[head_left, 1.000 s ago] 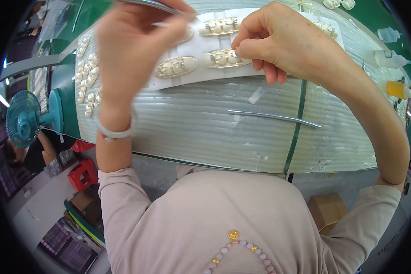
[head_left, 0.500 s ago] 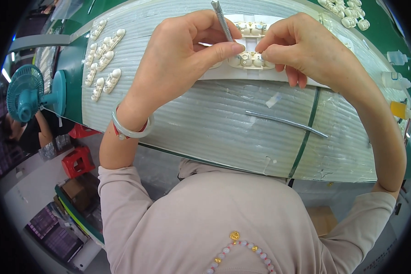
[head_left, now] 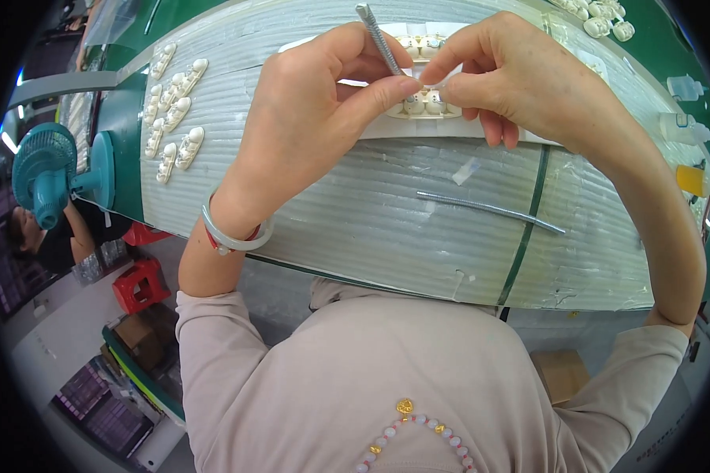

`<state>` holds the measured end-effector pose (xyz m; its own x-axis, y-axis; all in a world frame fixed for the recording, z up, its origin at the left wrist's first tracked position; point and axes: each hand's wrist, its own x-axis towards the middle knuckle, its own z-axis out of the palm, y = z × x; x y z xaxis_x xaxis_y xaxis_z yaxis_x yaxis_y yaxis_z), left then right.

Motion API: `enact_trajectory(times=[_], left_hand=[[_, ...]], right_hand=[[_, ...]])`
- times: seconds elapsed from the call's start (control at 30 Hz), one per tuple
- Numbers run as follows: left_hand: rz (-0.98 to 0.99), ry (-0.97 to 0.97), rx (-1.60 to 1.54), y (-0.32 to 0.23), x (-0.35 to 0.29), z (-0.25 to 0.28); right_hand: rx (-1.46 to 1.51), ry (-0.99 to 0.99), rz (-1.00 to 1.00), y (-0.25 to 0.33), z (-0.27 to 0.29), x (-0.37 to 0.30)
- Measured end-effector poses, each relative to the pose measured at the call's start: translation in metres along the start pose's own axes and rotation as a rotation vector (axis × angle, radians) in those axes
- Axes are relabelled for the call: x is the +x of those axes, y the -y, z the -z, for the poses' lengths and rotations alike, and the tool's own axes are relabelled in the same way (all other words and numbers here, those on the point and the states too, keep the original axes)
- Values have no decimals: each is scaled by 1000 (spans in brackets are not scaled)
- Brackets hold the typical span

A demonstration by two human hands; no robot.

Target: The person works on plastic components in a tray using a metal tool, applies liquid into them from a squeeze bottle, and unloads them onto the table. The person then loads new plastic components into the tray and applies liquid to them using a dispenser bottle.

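Note:
My left hand (head_left: 308,110) is closed around a grey ribbed metal rod (head_left: 377,35), which slants up between thumb and index finger. Its fingertips meet over a cream plastic part with rounded bumps (head_left: 426,104). From the other side my right hand (head_left: 521,83) reaches in, thumb and index finger close together at the same part. Whatever sits between those fingertips is too small or hidden to make out. Under the part lies a white holder strip (head_left: 481,131). A similar cream part (head_left: 424,46) sits on the white surface just beyond, partly covered by my hands.
Several loose cream parts (head_left: 177,110) lie at the left of the ribbed table cover (head_left: 331,213). Another thin metal rod (head_left: 489,211) rests nearer to me. Small bottles (head_left: 682,128) line the right edge. At far left are a teal fan (head_left: 47,169) and another person.
My right hand has moved slightly left, bringing its index fingertip up to my left thumb. My left hand still grips the ribbed rod. The whole view has shifted a little.

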<state>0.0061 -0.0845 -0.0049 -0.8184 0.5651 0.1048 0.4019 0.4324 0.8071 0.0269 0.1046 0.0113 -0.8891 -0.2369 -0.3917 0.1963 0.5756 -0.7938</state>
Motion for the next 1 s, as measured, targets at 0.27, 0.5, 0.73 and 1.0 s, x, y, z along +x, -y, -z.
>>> enact_trajectory(times=[0.27,0.5,0.73,1.0], left_hand=[[-141,-94,64,6,-4,-11],[-146,-155,96,4,-6,-15],[-275,-194,223,7,-5,-16],[-210,-363,19,-5,-4,45]], right_hand=[[-125,223,-282,30,14,8],[-173,247,-250,26,16,12],[-160,243,-256,28,16,15],[-222,313,-310,30,16,21]])
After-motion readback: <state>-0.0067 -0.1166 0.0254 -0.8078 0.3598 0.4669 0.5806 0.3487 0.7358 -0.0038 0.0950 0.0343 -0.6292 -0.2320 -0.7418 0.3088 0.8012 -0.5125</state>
